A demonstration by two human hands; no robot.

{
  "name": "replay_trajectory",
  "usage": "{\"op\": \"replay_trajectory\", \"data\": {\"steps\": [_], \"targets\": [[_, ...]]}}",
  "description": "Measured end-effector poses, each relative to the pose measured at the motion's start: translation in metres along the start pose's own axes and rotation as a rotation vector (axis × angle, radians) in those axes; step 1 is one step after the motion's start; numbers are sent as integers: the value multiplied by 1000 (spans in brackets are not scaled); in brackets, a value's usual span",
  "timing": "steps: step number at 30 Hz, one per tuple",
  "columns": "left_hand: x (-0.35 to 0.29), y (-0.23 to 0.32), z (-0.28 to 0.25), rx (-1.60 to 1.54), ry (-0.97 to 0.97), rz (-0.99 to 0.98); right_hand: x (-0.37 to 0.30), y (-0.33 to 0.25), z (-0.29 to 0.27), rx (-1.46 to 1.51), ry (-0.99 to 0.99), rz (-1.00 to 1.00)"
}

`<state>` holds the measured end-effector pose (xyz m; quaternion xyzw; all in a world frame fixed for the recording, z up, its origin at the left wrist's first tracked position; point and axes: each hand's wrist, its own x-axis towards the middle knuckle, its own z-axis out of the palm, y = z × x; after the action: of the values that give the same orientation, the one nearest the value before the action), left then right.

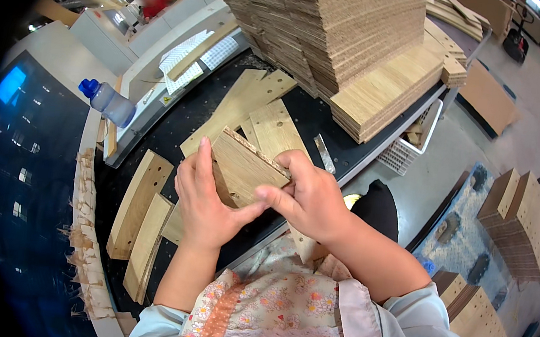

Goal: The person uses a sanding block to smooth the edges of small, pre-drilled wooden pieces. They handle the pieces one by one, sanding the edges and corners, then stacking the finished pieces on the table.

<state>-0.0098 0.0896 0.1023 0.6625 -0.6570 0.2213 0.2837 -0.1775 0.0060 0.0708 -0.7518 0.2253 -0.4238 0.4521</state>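
Observation:
Between my two hands is a wood-grain chipboard panel point(246, 171), held tilted above the black work table point(178, 103). My left hand point(206, 198) grips its left side, with the fingers up along the edge and the thumb low. My right hand point(310, 192) pinches the right end, thumb on the face and fingers curled at the rough chipboard edge. A dark hole shows near the panel's lower edge. Beyond it, other drilled panels point(276, 126) lie overlapping on the table, and a metal strip point(325, 153) rests to their right.
Tall stacks of chipboard point(369, 34) stand at the back. Curved boards point(140, 204) lie at left. A blue-capped bottle point(109, 102) stands on the machine ledge. At right are a white basket point(407, 150), a blue pallet point(454, 227) and stacked boards point(521, 224).

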Motion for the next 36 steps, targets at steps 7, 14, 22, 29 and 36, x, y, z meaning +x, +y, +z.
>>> {"op": "replay_trajectory", "data": {"steps": [7,14,22,29,36], "targets": [[0,-11,-19,-61,93,-43,13,-9,15,446,-56,-213],[-5,-5,-23,-5,123,-101,31,-37,8,-87,18,-144],[-2,-9,-26,-20,130,-123,23,-31,17,173,27,-244],[2,-5,-38,-50,108,-117,22,-29,26,440,-14,-106],[7,-4,-54,-111,63,-48,26,-31,23,544,27,-44]]}}
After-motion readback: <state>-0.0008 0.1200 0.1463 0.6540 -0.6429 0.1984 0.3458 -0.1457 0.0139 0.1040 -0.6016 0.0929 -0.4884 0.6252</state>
